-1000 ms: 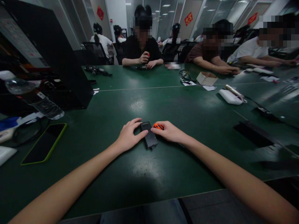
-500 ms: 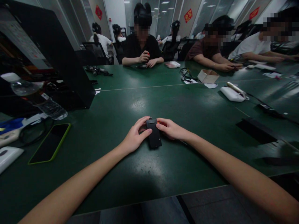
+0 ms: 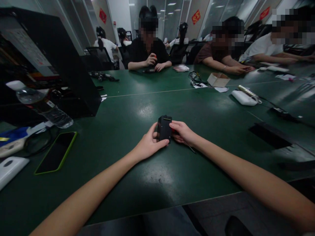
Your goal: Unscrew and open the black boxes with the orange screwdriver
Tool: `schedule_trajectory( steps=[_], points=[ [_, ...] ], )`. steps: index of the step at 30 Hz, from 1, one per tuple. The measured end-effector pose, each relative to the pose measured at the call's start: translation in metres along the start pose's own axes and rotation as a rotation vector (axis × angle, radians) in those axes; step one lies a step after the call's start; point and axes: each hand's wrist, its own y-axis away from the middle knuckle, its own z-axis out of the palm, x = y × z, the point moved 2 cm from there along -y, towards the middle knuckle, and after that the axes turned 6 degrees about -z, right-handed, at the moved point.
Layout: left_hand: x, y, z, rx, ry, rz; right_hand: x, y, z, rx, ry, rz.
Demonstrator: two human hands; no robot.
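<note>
Left hand (image 3: 148, 144) clamped on black box (image 3: 164, 130), right hand (image 3: 183, 130) gripping a thin-shafted tool (image 3: 192, 149) (tip: keep that box steady).

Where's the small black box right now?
In the head view, the small black box is near the middle, between the left hand, which grips its left side, thumb at its bottom edge, and the right hand, whose thumb meets its upper right edge.

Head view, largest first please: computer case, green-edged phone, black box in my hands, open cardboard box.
1. Computer case
2. Green-edged phone
Not ranked: black box and cardboard box look much alike, and the latter sits farther off.
</note>
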Motion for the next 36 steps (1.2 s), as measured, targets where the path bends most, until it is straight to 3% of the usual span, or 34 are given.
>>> schedule_trajectory(
  steps=[10,15,18,23,30,36],
  points=[
    [0.005,-0.003,-0.003,0.019,-0.074,0.000,0.002,-0.002,-0.004,-0.032,-0.028,-0.014],
    [0.006,-0.001,-0.003,0.134,-0.200,0.062,-0.002,-0.001,0.001,-0.093,-0.007,-0.029],
    [0.008,0.001,-0.004,0.123,-0.269,0.068,-0.004,0.001,0.003,-0.124,0.007,-0.043],
    [0.008,0.001,-0.008,0.032,-0.183,-0.010,-0.005,0.001,0.001,-0.120,-0.026,-0.040],
    [0.010,0.003,-0.010,0.054,-0.118,-0.026,-0.004,-0.007,-0.002,-0.159,-0.019,-0.039],
    [0.006,0.003,-0.014,0.003,0.014,-0.048,-0.003,-0.016,0.003,-0.157,-0.005,-0.055]
  ],
)
